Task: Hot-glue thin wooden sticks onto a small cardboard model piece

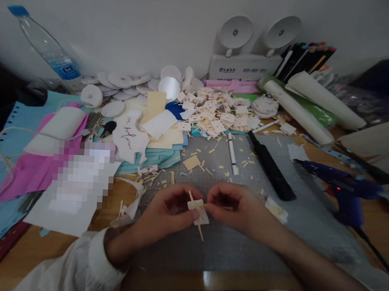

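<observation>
At far left, a blue-labelled bottle (66,68); then a cutout (130,138) with scrawl I can't read. My left hand (168,209) pinches a card (203,217) above the mat (162,256), my right hand (240,208) a stick (226,208); Chinese print marks the 2-lamp box (246,63).

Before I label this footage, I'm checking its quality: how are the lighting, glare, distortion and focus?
Head view: dim overall, darker toward the side edges; glare on a round disc at the back and on the desk's front edge; the bottle leans outward, probably wide-angle stretch; a pixelated block partly covers the white sheet; the small card in the left hand looks soft.
</observation>
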A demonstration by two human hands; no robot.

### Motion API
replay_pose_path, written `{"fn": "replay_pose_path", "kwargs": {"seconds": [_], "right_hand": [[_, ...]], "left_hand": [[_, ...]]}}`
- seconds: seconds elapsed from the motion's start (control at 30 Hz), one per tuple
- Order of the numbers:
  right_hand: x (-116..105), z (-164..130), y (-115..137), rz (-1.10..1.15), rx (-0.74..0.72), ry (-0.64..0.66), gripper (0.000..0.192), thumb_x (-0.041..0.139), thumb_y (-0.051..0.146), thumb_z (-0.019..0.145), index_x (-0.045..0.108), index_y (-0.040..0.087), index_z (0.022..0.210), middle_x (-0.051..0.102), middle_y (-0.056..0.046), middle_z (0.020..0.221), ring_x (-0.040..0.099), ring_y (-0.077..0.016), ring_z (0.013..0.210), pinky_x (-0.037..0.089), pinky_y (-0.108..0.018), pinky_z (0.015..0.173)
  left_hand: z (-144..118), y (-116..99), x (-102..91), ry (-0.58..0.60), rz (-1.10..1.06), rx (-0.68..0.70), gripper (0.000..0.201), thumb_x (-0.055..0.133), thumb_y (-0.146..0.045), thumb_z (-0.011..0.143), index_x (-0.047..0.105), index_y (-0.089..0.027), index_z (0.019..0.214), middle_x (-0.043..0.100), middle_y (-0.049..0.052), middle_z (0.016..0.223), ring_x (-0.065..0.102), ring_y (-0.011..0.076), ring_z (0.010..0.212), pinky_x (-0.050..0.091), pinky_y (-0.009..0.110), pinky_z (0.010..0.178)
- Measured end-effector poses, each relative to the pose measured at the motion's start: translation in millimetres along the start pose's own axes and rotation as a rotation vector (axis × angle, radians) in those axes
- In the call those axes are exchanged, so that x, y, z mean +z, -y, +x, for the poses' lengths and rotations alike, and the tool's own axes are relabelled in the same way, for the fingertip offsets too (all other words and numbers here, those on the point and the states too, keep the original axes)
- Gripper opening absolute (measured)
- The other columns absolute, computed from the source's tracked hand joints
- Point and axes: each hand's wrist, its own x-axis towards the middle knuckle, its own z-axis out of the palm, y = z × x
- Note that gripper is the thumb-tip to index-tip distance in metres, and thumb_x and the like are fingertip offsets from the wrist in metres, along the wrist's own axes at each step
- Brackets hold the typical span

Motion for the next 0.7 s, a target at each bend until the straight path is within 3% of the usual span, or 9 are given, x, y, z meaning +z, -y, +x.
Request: {"fn": "replay_pose_path", "kwargs": {"seconds": [0.37, 0.7], "right_hand": [[3.0, -1.3, -5.2, -0.020, -0.009, -0.010, 0.013, 0.061, 0.029, 0.075, 0.056, 0.018, 0.068, 0.046, 0.005, 0.059, 0.039, -0.0074, 0.054, 0.033, -0.020, 0.048], [-2.9, -0.8, 2.2, 0.071, -0.056, -0.064, 0.015, 0.055, 0.033, 0.081, 0.055, 0.019, 0.076, 0.051, 0.002, 0.067, 0.047, -0.0102, 0.061, 0.039, -0.022, 0.054]], "left_hand": [[1.9, 1.9, 0.1, -0.065, 0.130, 0.019, 0.023, 0.072, -0.023, 0.076, 0.060, -0.019, 0.095, 0.054, -0.002, 0.078, 0.044, 0.0072, 0.061, 0.038, 0.017, 0.053], [3.4, -4.1, 1.2, -0.096, -0.073, -0.055, 0.025, 0.075, -0.020, 0.072, 0.059, -0.017, 0.090, 0.056, -0.001, 0.080, 0.054, 0.0103, 0.073, 0.045, 0.020, 0.064]]}}
